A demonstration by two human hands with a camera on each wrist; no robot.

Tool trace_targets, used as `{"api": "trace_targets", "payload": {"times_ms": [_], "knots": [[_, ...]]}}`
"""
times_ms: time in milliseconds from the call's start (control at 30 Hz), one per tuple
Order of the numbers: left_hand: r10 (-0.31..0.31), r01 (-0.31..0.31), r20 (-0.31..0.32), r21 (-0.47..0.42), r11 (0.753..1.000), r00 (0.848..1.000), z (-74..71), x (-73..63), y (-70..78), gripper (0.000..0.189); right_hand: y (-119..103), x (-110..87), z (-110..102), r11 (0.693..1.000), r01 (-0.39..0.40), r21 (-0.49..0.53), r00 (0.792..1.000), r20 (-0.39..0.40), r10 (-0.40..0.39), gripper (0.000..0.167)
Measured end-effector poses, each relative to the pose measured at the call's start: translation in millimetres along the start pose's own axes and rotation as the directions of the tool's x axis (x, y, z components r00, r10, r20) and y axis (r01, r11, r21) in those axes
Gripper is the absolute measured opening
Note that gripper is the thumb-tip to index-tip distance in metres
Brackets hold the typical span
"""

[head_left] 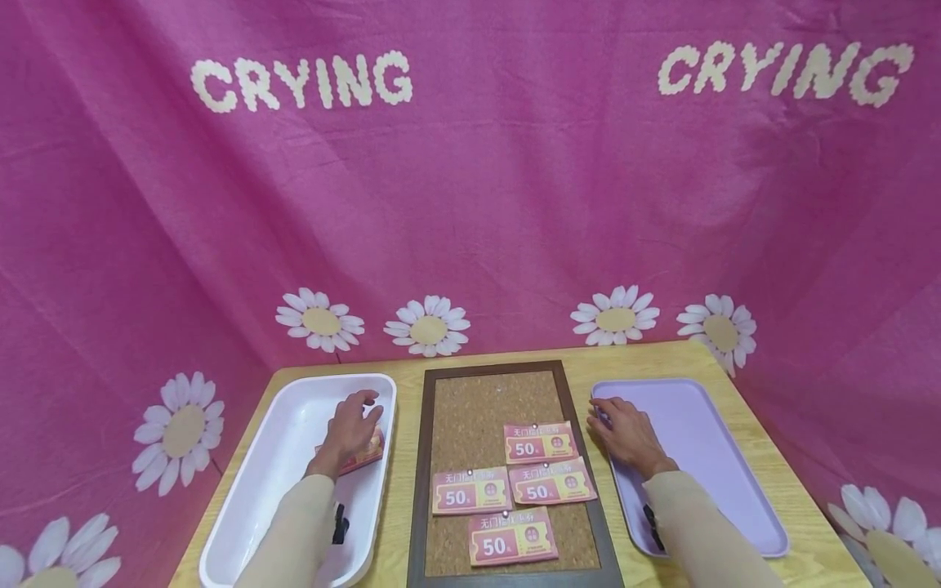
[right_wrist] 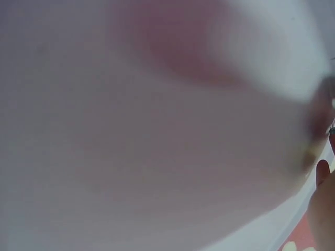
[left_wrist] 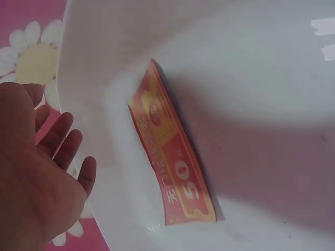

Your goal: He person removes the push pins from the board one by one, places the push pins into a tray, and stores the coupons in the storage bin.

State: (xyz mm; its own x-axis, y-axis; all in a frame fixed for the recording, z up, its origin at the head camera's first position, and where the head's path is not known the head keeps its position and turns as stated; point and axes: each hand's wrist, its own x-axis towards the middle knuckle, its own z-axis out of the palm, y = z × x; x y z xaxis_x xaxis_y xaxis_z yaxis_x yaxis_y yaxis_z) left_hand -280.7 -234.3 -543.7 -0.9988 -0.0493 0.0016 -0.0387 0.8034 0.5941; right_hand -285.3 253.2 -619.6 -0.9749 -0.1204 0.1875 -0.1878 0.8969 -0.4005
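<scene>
My left hand (head_left: pixel 351 431) is over the white tray (head_left: pixel 253 457), fingers loosely bent and holding nothing. In the left wrist view, it is apart from a red and yellow paper coupon (left_wrist: pixel 175 157) marked 50, which lies in the tray. My right hand (head_left: pixel 628 431) is at the left rim of the purple tray (head_left: pixel 709 441), fingers bent downward. A small dark thing (right_wrist: pixel 332 130) shows by its fingertips in the right wrist view; whether they pinch it I cannot tell. Between the hands, several similar coupons (head_left: pixel 537 483) hang pinned on a brown-framed cork board (head_left: pixel 470 408).
All three stand on a light wooden table (head_left: pixel 669 363). A pink curtain (head_left: pixel 500 204) with printed daisies and lettering hangs behind and at both sides. Small pins hold the coupons by their top edges. The upper part of the board shows bare cork.
</scene>
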Motion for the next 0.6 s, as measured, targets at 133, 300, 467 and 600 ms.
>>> {"api": "trace_targets", "payload": {"times_ms": [133, 300, 467, 600], "knots": [[0.026, -0.027, -0.018, -0.015, 1.000, 0.999, 0.4, 1.8, 9.4, 0.039, -3, 1.5, -2, 1.000, 0.024, 0.010, 1.000, -0.016, -0.024, 0.044], [0.052, -0.053, -0.024, -0.028, 0.998, 0.998, 0.1, 3.3, 20.2, 0.039, -8, 7.0, -2, 0.995, 0.100, 0.007, 0.991, -0.090, -0.099, 0.039], [0.083, -0.084, -0.033, -0.021, 0.996, 0.996, 4.6, 3.3, 27.2, 0.038, -12, 8.4, -1, 0.994, 0.109, 0.018, 0.991, -0.084, -0.107, 0.038], [0.123, -0.125, -0.057, -0.026, 0.992, 0.991, 8.1, 3.7, 33.1, 0.036, -15, 7.5, 0, 0.996, 0.085, 0.035, 0.996, -0.041, -0.083, 0.040]]}}
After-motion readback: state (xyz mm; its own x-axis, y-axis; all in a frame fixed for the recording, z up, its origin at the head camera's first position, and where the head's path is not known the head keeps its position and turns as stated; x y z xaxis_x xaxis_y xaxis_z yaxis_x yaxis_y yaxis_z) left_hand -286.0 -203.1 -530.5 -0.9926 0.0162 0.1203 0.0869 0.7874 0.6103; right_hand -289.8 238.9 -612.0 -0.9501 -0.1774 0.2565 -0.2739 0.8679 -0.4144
